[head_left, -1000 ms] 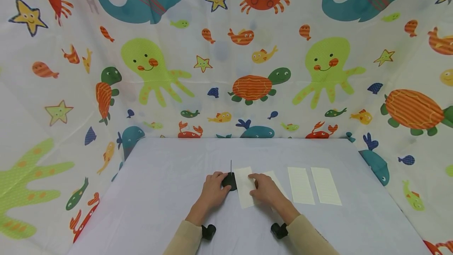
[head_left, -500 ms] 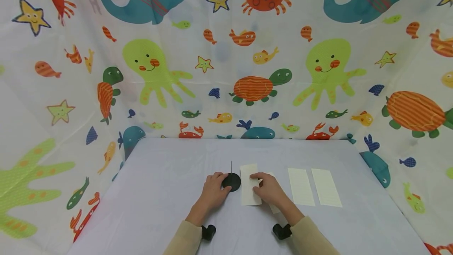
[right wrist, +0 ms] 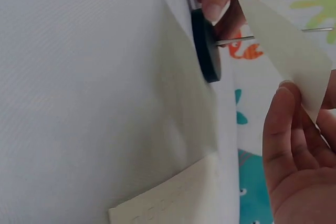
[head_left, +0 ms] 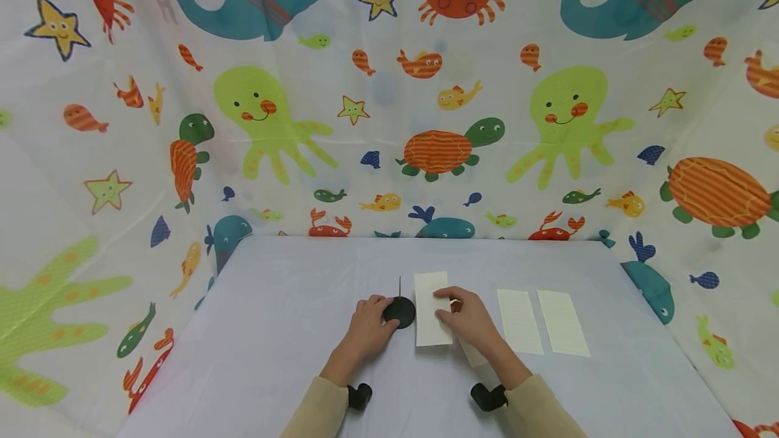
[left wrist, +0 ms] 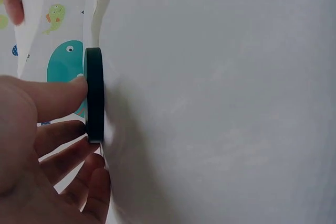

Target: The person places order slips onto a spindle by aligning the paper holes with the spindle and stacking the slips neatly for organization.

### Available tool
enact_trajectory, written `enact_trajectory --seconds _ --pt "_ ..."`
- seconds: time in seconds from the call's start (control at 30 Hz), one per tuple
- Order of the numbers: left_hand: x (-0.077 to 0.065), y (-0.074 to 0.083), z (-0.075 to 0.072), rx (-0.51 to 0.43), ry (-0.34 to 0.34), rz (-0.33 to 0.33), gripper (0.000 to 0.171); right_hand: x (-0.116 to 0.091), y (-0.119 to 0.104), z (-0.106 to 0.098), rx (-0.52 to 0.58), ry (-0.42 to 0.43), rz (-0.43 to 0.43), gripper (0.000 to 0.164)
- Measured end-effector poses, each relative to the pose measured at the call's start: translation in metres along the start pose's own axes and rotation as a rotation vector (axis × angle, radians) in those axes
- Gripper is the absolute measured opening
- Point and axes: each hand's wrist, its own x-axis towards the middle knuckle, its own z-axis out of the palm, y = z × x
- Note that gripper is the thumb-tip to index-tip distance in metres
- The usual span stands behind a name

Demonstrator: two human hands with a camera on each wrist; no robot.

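Observation:
My left hand point(head_left: 367, 324) holds the rim of a bill spike's round black base point(head_left: 399, 313). In the left wrist view its thumb presses the top of the base point(left wrist: 94, 95), with fingers at the rim. From the base a thin metal spike point(right wrist: 234, 40) stands upright. My right hand point(head_left: 473, 322) pinches a cream paper slip point(head_left: 426, 313) at its right edge, just right of the spike. The right wrist view shows this slip point(right wrist: 286, 45) raised off the table; it hides part of the spike, and whether they touch I cannot tell.
Another paper slip point(head_left: 470, 353) lies partly under my right hand. Two more slips, one nearer point(head_left: 519, 322) and one farther right point(head_left: 562, 323), lie flat on the white tablecloth point(head_left: 292, 303). A sea-animal curtain point(head_left: 377, 147) hangs behind and at both sides.
The slip in my right hand, which overlapped the base in view, has shifted right and up and straightened, baring the whole base. My left hand stays at the base.

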Motion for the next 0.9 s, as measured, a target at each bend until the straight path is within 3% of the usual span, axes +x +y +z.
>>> enact_trajectory --seconds 0.33,0.7,0.9 --pt "0.006 0.000 -0.006 -0.008 -0.009 0.010 0.045 -0.001 -0.014 -0.010 0.169 -0.036 0.005 0.036" --pt "0.002 0.003 -0.012 -0.001 -0.011 0.046 0.041 -0.001 -0.024 -0.017 0.235 -0.015 0.046 0.030" --pt "0.000 0.005 -0.014 -0.048 0.000 0.017 0.037 -0.003 -0.032 -0.017 0.258 -0.010 0.045 0.027"
